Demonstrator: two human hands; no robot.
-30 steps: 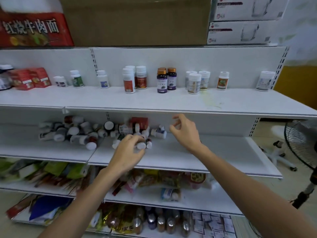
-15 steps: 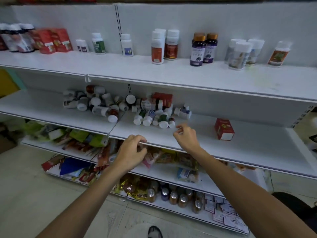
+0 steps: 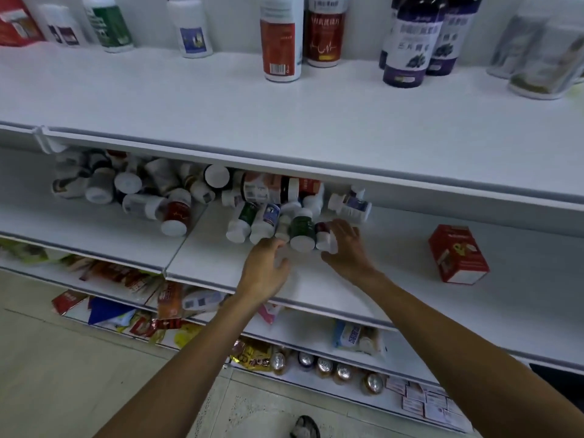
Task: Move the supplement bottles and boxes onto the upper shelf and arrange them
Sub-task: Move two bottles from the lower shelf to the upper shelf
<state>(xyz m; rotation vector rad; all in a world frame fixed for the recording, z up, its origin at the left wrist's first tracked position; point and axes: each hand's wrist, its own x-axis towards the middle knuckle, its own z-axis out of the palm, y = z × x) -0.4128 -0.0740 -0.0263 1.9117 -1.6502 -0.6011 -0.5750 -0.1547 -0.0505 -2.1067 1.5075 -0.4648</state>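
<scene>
A heap of supplement bottles (image 3: 177,197) lies on its side on the middle shelf (image 3: 395,289), partly hidden under the upper shelf's edge. My right hand (image 3: 346,248) closes thumb and fingers round a small red-labelled bottle (image 3: 323,236) at the front of the heap. My left hand (image 3: 265,267) reaches in beside it, loosely curled fingertips at a small white bottle (image 3: 282,228), holding nothing. A dark green bottle (image 3: 301,230) lies between the two hands. A red box (image 3: 458,259) stands alone to the right. The upper shelf (image 3: 316,121) carries several upright bottles along its back.
On the upper shelf stand a red-and-white bottle (image 3: 281,42), purple bottles (image 3: 409,49), pale bottles (image 3: 543,58) at the right and a red box (image 3: 15,23) at far left. Lower shelves hold snack packets (image 3: 126,279) and small jars (image 3: 325,365). A tiled floor lies below.
The view has dropped and moved closer to the middle shelf. Both hands moved forward from the shelf's front edge to the heap, and my right hand took hold of the small red-labelled bottle.
</scene>
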